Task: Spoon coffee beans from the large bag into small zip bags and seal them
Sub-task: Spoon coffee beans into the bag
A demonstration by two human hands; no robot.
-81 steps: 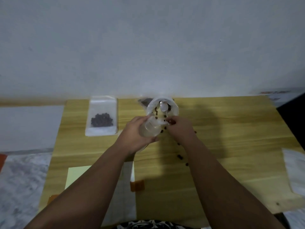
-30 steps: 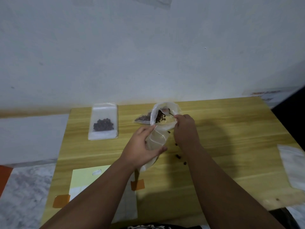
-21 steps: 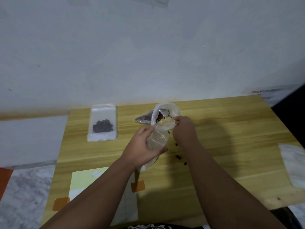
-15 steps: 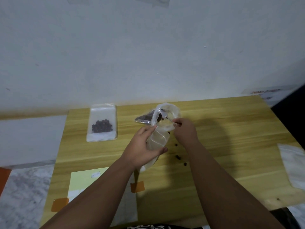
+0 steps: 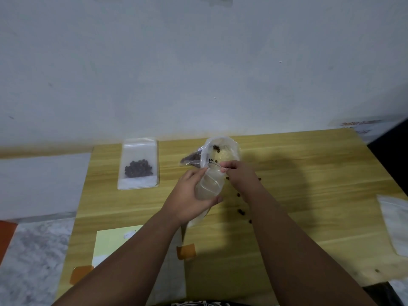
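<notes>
Nearest, the left hand (image 5: 189, 197) grips an empty-looking small zip bag (image 5: 208, 185), stray beans (image 5: 241, 212) on the worktop (image 5: 309, 184) beside it; the right hand (image 5: 239, 176) pinches a spoon (image 5: 213, 163) dipped into the large bag (image 5: 223, 149) just beyond. Scooping seems under way; next, lift the spoon level and tip it into the small zip bag.

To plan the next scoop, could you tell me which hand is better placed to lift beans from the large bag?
Right. The right hand pinches the spoon inside the large bag; the left hand holds the small bag.
</notes>
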